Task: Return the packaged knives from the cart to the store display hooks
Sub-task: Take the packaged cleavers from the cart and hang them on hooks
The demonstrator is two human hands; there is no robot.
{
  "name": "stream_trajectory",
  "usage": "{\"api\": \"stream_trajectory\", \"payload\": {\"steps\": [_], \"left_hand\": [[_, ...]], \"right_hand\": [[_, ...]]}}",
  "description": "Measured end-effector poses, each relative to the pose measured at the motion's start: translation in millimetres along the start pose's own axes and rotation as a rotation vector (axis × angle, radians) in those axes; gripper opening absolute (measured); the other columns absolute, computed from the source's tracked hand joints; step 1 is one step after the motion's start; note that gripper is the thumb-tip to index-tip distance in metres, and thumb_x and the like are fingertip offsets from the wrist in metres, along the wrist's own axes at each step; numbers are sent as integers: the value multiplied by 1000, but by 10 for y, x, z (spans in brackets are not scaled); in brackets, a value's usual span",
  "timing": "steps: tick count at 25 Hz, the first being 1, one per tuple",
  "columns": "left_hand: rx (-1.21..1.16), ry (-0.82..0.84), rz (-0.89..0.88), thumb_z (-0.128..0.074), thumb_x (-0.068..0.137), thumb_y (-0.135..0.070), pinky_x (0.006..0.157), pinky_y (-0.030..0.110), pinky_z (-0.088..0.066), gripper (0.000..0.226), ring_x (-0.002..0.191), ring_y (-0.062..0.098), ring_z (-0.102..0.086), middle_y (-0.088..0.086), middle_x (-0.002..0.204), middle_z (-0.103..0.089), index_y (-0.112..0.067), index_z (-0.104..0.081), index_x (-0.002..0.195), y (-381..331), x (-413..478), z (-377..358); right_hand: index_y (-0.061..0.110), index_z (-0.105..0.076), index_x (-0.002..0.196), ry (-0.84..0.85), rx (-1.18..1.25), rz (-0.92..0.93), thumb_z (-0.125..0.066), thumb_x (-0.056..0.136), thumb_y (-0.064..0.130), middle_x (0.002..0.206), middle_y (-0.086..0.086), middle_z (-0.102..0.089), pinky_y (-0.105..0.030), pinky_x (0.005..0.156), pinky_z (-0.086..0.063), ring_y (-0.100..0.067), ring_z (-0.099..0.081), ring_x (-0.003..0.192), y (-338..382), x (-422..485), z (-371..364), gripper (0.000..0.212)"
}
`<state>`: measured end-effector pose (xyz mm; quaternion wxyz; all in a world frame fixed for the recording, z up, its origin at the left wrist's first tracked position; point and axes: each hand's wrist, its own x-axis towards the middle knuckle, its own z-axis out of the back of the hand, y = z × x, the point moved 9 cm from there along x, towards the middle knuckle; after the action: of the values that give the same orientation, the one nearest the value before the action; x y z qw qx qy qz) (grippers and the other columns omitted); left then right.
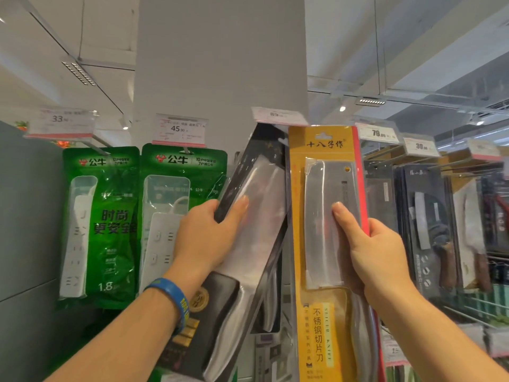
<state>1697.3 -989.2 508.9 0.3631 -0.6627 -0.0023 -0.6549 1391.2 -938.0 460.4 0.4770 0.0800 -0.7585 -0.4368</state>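
Note:
My left hand (205, 232) grips a black-packaged kitchen knife (256, 216) by its left edge, thumb on the clear blister. The pack leans to the right, its top up under the price tag marked 89 (278, 115). My right hand (371, 255) holds a yellow-packaged cleaver (322, 238) upright by its right edge, thumb pressed on the blade's blister. Its hang hole sits just below the same tag. The hook itself is hidden behind the two packs.
Green power-strip packs (102, 224) hang on hooks to the left under price tags 33 and 45.90 (179, 129). More packaged knives (429, 221) hang on hooks at the right. A grey pillar (220, 64) rises behind the display.

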Motion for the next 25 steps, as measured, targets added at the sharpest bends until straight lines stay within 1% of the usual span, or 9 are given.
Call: {"api": "stream_trajectory", "payload": {"steps": [2,7,12,14,17,20,22,23,25], "left_hand": [[23,6,-23,-50,80,-77,48,29,-39,61,55,10,-55,-3,59,-60,-19,-57,64,43,-63,-15],[47,37,3,-54,83,-72,49,26,-36,56,52,0,-55,-9,52,-56,-20,-58,63,-35,33,-75],[78,85,-19,-54,83,-71,49,27,-37,56,51,10,-54,-5,54,-58,-19,-60,64,-19,29,-130],[41,49,20,-54,83,-72,51,27,-38,56,55,11,-57,-5,55,-60,-19,-61,65,66,13,-60],[-48,27,105,-51,83,-75,60,32,-50,58,65,9,-63,-5,67,-67,-20,-67,75,172,44,-30],[-53,52,193,-51,85,-72,65,35,-52,57,73,19,-65,-1,74,-69,-18,-69,80,255,58,-121],[-10,29,175,-51,85,-73,58,31,-46,57,68,18,-63,-2,68,-66,-19,-65,73,279,50,-140],[-4,29,166,-49,84,-74,59,31,-48,58,67,17,-62,-2,68,-66,-19,-65,73,309,55,-159],[-39,52,215,-47,82,-77,69,35,-54,58,73,16,-64,-5,76,-68,-23,-67,82,431,81,-254]], "right_hand": [[8,-66,86,-5,-6,-10,-69,70,78,56,10,-65,-14,37,-40,-1,-59,43,-41,-7,47,72],[15,-67,83,3,0,12,-68,69,80,57,14,-66,-13,38,-40,-1,-61,45,-31,4,20,66],[14,-67,88,24,1,-6,-67,69,80,61,17,-68,-13,39,-41,0,-63,48,-43,11,-18,69],[11,-67,88,30,-9,-2,-66,67,81,60,12,-67,-16,41,-43,-2,-61,48,-59,11,-11,73],[3,-66,89,6,-44,4,-65,68,84,70,-4,-69,-29,52,-46,-15,-62,60,-76,32,14,83],[7,-66,85,9,-43,3,-65,68,83,60,6,-66,-18,44,-42,-3,-59,49,-50,30,10,78],[6,-67,87,13,-42,5,-66,67,84,68,-1,-69,-25,48,-47,-11,-64,57,-63,22,-7,81],[5,-68,89,14,-39,5,-66,66,84,72,-5,-71,-28,50,-49,-16,-66,60,-92,25,-15,82],[7,-69,88,23,-22,-3,-68,66,82,70,-3,-72,-23,47,-48,-13,-67,57,-130,16,-50,78]]}}
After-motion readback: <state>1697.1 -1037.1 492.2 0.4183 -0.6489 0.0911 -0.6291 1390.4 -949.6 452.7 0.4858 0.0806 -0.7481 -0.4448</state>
